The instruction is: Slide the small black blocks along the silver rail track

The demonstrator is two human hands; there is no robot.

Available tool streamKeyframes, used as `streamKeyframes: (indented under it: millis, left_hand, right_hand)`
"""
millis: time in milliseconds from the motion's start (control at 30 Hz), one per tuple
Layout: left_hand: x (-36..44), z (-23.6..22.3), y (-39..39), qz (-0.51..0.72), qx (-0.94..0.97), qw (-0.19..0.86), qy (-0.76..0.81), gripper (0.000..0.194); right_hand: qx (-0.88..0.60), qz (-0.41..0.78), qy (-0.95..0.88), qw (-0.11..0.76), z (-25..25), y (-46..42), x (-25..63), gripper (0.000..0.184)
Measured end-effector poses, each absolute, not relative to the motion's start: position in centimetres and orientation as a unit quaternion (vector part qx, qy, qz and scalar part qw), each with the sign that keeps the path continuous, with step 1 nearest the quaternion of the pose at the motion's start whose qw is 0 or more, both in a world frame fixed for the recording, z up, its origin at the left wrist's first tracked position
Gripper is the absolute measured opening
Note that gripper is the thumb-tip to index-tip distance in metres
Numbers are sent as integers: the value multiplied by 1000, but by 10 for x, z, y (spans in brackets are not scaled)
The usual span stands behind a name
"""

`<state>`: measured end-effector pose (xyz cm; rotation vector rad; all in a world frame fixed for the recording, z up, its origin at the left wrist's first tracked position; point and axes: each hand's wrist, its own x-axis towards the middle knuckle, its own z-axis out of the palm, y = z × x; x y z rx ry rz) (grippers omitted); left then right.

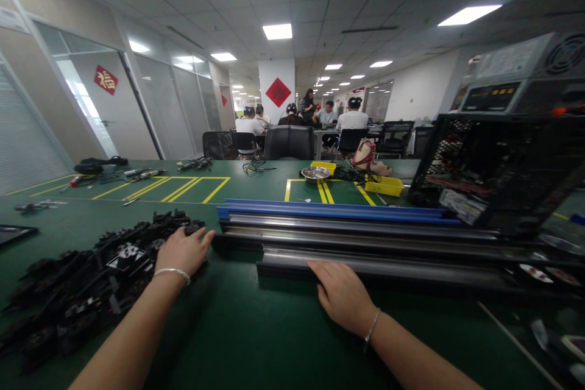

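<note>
Right hand (342,294): palm down, fingers extended together, thumb set apart; relaxed and open, fingertips over the near side of the front dark rail.
Left hand (181,254): palm down, reaching forward over the right-hand edge of the pile of black parts; undersides of the fingers hidden, so whether a part is gripped cannot be told.
Front dark rail (388,269): under the right fingertips, left end between the two hands, length running off rightward; long, straight, trough-like, grey sheen on its upper face.
Pile of black parts (86,292): below and left of the left hand; many small, angular, dark pieces heaped loosely, some with pale details.
Rear dark rails (356,245): beyond the right hand, left ends just beside the left fingertips; glossy.
Blue rail (329,211): behind those, farther from both hands.
Tabletop (228,341): green, under everything, marked with yellow lines beyond the hands.
Metal bowl (315,174): well beyond the right hand; round, shiny.
Computer case (484,164): far right of the right hand; black, open-sided.
</note>
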<state>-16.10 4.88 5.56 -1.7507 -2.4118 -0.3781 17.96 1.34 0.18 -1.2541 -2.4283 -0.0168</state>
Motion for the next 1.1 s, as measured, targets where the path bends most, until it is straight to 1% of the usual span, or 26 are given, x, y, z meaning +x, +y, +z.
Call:
streamKeyframes:
  millis: [67,100,267,433,533,600,700,767,833,967,1033,1100]
  left_hand:
    - [-178,53,49,-118,-530,120,-831,55]
    - [-186,50,49,-118,-511,126,-842,57]
    - [-219,33,50,-132,-446,117,-878,64]
    - [-229,24,54,-172,-409,64,-894,64]
    - [-227,24,55,-194,-406,61,-891,61]
    - [-221,26,54,-207,-416,82,-882,57]
    - [-198,33,54,-225,-466,154,-842,52]
    - [-168,35,52,-226,-531,198,-792,50]
    - [-130,33,47,-219,-624,218,-718,47]
    - [-53,15,27,-188,-798,183,-542,49]
    - [-31,6,18,-163,-845,153,-487,52]
    - [-23,-1,14,-145,-862,133,-467,57]
  right_hand:
    - [-449,-4,-870,203,2,13,179,48]
    - [-450,-5,-869,204,3,13,179,48]
    - [-453,-12,-869,201,3,13,179,48]
    - [-449,-18,-869,206,2,13,179,47]
    - [-446,-21,-871,207,3,13,179,48]
    - [-444,-23,-871,210,3,13,179,48]
    - [-442,-27,-871,213,2,14,179,48]
    - [-441,-33,-871,213,1,15,180,48]
    - [-439,-38,-871,216,0,15,180,48]
    - [-425,-42,-872,239,-1,13,180,46]
    - [-409,-45,-874,259,1,13,182,41]
    - [-394,-60,-872,285,6,15,188,35]
